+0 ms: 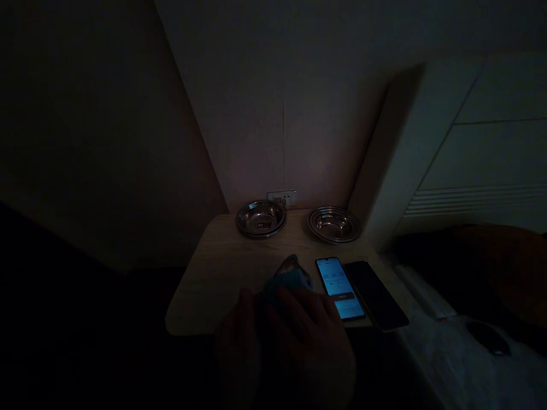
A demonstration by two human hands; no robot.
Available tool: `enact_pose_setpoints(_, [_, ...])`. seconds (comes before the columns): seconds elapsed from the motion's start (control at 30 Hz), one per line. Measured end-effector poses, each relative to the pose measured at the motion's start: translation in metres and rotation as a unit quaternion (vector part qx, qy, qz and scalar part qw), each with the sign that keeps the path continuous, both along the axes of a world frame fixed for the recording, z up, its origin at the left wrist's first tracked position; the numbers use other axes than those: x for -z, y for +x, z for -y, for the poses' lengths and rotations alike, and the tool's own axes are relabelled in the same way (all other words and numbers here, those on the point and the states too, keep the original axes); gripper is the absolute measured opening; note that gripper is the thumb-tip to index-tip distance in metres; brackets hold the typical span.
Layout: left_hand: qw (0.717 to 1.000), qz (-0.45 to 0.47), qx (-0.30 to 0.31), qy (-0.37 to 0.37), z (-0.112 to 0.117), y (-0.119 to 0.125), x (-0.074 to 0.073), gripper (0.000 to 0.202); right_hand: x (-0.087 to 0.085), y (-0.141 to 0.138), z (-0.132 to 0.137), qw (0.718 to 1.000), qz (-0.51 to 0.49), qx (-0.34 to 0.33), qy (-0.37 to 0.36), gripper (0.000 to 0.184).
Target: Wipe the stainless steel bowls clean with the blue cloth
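Dim light leaves much of my hands in shadow. A bunched blue cloth [290, 279] is gripped between them over the front edge of a small wooden table [213, 267]. My right hand [310, 333] curls over the cloth from the right, its fingers bent and close together. On the other side, my left hand [239, 333] is closed near the cloth's left end, thumb uppermost. A paler, folded-looking edge sticks up at the cloth's far end; whether something is wrapped inside, I cannot tell.
Shiny metal dishes [261, 218] stand at the back left, with more stacked metal dishes [334, 224] at the back right. A lit phone [341, 287] showing a timer lies beside a dark phone [378, 296]. Behind is a wall socket [282, 197]; a bed [461, 364] adjoins the right.
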State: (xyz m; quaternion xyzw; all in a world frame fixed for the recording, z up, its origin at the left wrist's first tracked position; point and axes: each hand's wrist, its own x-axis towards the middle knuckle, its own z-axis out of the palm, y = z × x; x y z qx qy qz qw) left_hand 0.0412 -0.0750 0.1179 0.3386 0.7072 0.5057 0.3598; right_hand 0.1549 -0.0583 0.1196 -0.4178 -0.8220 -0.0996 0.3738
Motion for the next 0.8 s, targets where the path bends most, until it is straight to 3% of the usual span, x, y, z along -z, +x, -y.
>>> enact_pose_setpoints(0.2, [1.0,-0.003,-0.018,-0.012,0.0,0.0,-0.006,0.055,-0.003,0.003,-0.009,0.999,0.028,0.026,-0.03,0.02])
enact_pose_setpoints(0.37, [1.0,-0.023,-0.012,-0.011,-0.001,-0.003,-0.012,0.055,-0.005,0.0,-0.001,0.998,0.013,-0.052,0.01,0.015])
enact_pose_setpoints(0.47, [1.0,-0.013,0.001,0.006,-0.001,-0.003,-0.015,0.055,-0.01,0.001,-0.004,1.0,0.012,-0.02,-0.012,0.017])
enact_pose_setpoints(0.57, [1.0,0.023,-0.006,-0.017,-0.003,-0.002,-0.02,0.056,-0.004,-0.006,-0.001,1.0,0.001,-0.003,-0.003,0.017])
enact_pose_setpoints(0.7, [0.996,0.03,-0.049,-0.064,-0.005,-0.002,-0.03,0.061,0.01,-0.016,0.011,0.997,-0.058,-0.038,0.03,0.022])
enact_pose_setpoints(0.8, [0.997,0.049,-0.025,-0.049,-0.005,-0.001,-0.031,0.064,0.002,-0.007,0.005,0.997,-0.041,-0.049,0.044,0.02])
